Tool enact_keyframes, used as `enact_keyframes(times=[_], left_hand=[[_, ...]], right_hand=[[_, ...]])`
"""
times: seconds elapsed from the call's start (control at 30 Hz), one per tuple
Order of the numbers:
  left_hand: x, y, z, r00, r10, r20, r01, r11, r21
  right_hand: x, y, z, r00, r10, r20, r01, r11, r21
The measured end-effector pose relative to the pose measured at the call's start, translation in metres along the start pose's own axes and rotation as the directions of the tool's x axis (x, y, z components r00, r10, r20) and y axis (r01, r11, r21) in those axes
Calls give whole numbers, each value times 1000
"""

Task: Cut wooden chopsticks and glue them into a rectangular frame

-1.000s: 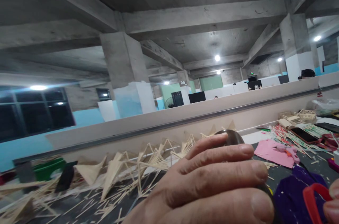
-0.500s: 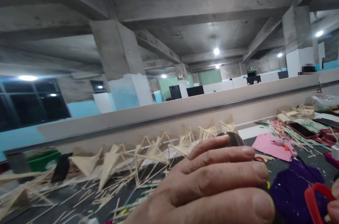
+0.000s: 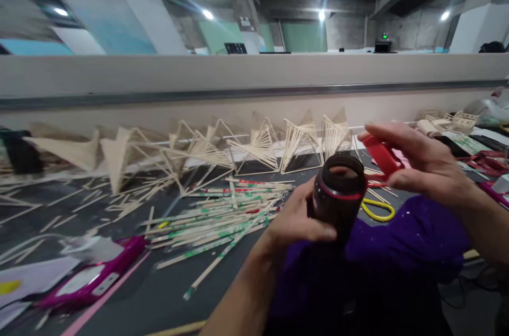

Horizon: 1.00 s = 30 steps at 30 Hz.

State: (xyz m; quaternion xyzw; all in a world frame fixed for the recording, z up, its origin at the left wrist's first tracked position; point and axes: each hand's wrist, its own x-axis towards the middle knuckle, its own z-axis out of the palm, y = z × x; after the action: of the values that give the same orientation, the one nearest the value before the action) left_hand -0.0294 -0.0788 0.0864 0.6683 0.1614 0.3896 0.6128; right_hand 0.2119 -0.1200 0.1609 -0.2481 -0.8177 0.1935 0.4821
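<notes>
My left hand (image 3: pixel 300 214) is wrapped round a black bottle (image 3: pixel 342 214) with a red ring below its neck. The bottle stands roughly upright in front of me, its mouth uncovered and facing up. To the right of the mouth and a little higher, my right hand (image 3: pixel 427 164) grips a red bottle lid (image 3: pixel 380 158) between thumb and fingers, apart from the bottle. Beneath both hands lies purple cloth (image 3: pixel 413 235). Yellow-handled scissors (image 3: pixel 379 211) lie just behind the bottle, partly covered by it.
Twisted wooden-stick models (image 3: pixel 254 148) line the back of the dark table (image 3: pixel 155 285) along a low partition (image 3: pixel 238 73). Loose sticks with green and red wrapping (image 3: pixel 222 219) lie left of the bottle. A magenta power strip (image 3: pixel 95 272) with cables is at the front left.
My view has tilted down and levelled. My left hand, which covered the bottle in the foreground, now shows round its side. My right hand has come further into view with the red lid.
</notes>
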Motion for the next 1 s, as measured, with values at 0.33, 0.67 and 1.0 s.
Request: enact_keyframes(times=[0.33, 0.67, 1.0], left_hand=[[-4, -54, -16, 984, -111, -139, 57, 938, -343], [-4, -59, -17, 983, -151, -108, 107, 938, -331], [-8, -63, -21, 978, -203, -45, 176, 924, -339]], right_hand=[[57, 85, 23, 926, 141, 350, -215, 959, 183], [60, 102, 32, 866, -1, 499, -196, 919, 342], [61, 95, 26, 784, -124, 608, -113, 935, 336]])
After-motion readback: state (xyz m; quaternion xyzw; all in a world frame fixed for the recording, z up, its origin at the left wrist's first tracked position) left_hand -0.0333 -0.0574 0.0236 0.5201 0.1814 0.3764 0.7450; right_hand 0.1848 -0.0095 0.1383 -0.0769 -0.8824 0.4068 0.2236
